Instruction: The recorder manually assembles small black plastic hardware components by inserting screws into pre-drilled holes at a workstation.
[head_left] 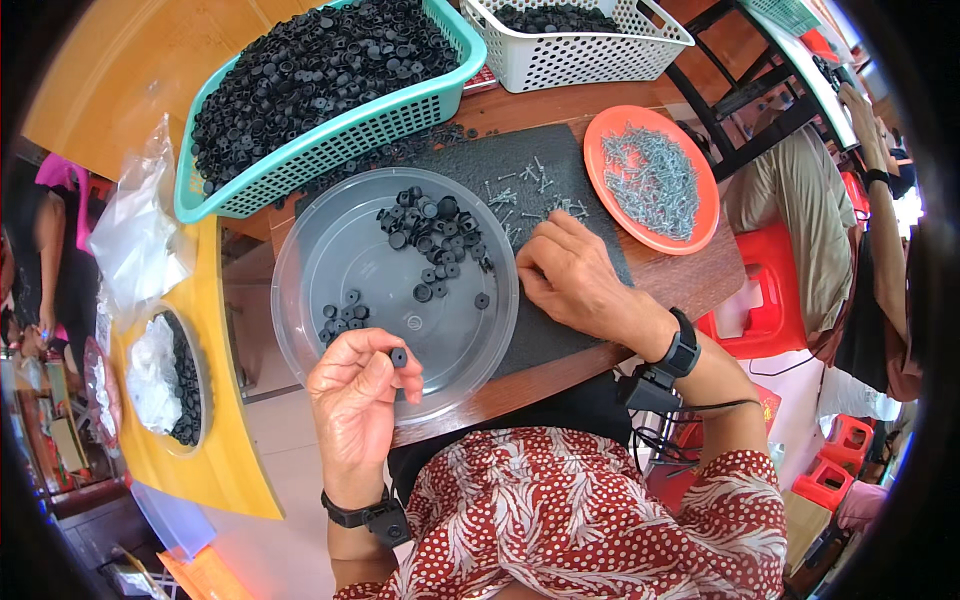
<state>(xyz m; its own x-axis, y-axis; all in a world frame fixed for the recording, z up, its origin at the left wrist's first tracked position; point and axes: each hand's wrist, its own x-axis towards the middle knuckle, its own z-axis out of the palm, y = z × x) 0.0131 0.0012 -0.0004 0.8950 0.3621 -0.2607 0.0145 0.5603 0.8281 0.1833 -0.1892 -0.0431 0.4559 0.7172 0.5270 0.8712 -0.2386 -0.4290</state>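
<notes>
My left hand [362,385] is over the near rim of a clear round plastic tub [340,230]. Thumb and fingers pinch a small black rubber cap [398,357] with a hole in it. Two loose groups of similar black caps [435,230] lie in the tub. To the right of the tub, my right hand [572,275] rests low over a dark mat [560,345], its fingers curled. Its fingertips are beside scattered silver screws [528,190], and whatever they grip is hidden.
An orange plate [710,215] of screws stands at the right. Behind are a teal basket [330,135] heaped with black caps and a white basket [590,60]. A yellow board [235,440] at left bears a bowl and plastic bags. Another person's arm [888,230] shows at far right.
</notes>
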